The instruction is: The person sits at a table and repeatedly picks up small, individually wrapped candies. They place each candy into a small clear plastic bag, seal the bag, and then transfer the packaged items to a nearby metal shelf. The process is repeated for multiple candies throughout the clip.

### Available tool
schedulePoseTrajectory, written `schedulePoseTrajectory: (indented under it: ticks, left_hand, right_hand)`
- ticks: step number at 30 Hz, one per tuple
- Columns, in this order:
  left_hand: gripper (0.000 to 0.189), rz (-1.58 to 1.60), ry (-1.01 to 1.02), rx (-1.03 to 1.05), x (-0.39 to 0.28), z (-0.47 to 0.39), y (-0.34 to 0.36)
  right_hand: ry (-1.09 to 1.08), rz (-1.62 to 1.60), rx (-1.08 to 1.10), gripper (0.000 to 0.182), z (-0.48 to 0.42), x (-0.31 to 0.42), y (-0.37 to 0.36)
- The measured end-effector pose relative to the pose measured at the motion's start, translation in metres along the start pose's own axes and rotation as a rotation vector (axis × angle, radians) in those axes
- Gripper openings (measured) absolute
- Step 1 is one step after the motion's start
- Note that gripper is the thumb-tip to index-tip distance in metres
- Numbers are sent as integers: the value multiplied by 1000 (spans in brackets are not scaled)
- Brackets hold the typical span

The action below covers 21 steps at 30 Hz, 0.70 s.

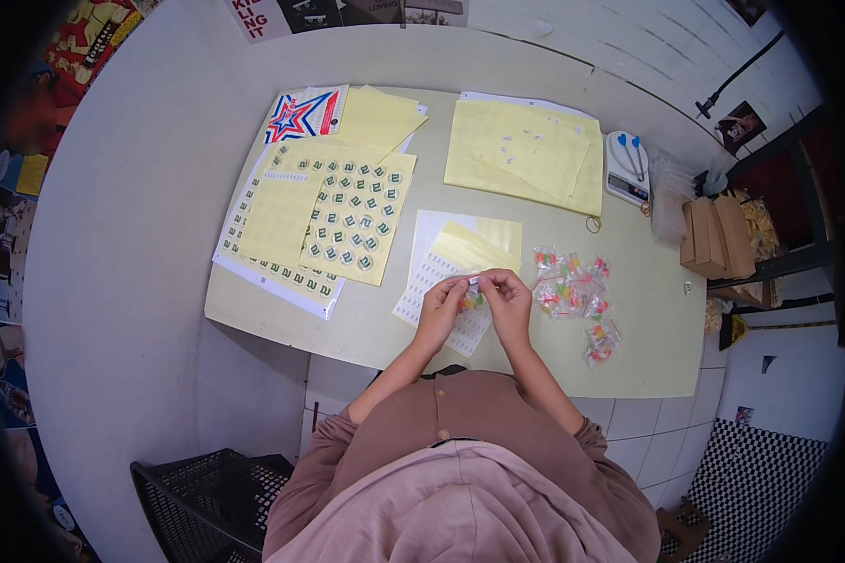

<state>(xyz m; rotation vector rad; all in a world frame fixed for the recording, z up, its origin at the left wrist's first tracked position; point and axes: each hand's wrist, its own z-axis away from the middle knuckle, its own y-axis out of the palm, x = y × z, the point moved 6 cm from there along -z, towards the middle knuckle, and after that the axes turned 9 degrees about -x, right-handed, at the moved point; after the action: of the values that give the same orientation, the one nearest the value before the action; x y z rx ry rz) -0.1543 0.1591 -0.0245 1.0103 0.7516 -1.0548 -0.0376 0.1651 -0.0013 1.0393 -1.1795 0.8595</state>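
Note:
Both my hands pinch the top edge of a small clear plastic bag of colourful candies point(470, 302). My left hand point(439, 304) grips it from one side and my right hand point(507, 299) from the other. Between my fingertips a small white label point(474, 281) shows at the bag's top. Beneath the hands lie a sheet of small printed stickers point(422, 299) and a pale yellow backing sheet point(458, 243). Just right of my right hand is a loose pile of similar candy bags point(567, 288), with red strips on some.
Sheets of round green-and-white stickers point(352, 211) cover the table's left side. Yellow sheets point(458, 155) with small scraps lie at the back right. Beside them stand a digital scale point(627, 169) holding blue-ended tools, clear plastic packaging point(671, 197) and brown paper bags point(708, 236). A black chair point(204, 500) is at lower left.

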Motion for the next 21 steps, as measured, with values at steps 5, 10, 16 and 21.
schedulePoseTrajectory:
  ticks: [5, 10, 16, 21]
  left_hand:
    - [20, -45, 43, -7, -7, 7, 4]
    - [17, 5, 150, -17, -10, 10, 9]
    - [15, 9, 218, -49, -8, 13, 11]
    - [15, 44, 156, -42, -6, 12, 13]
  right_hand:
    - [-34, 20, -37, 5, 3, -1, -3]
    - [-153, 20, -73, 4, 8, 6, -4]
    - [-256, 81, -128, 9, 11, 15, -9]
    - [-106, -11, -150, 19, 4, 2, -26]
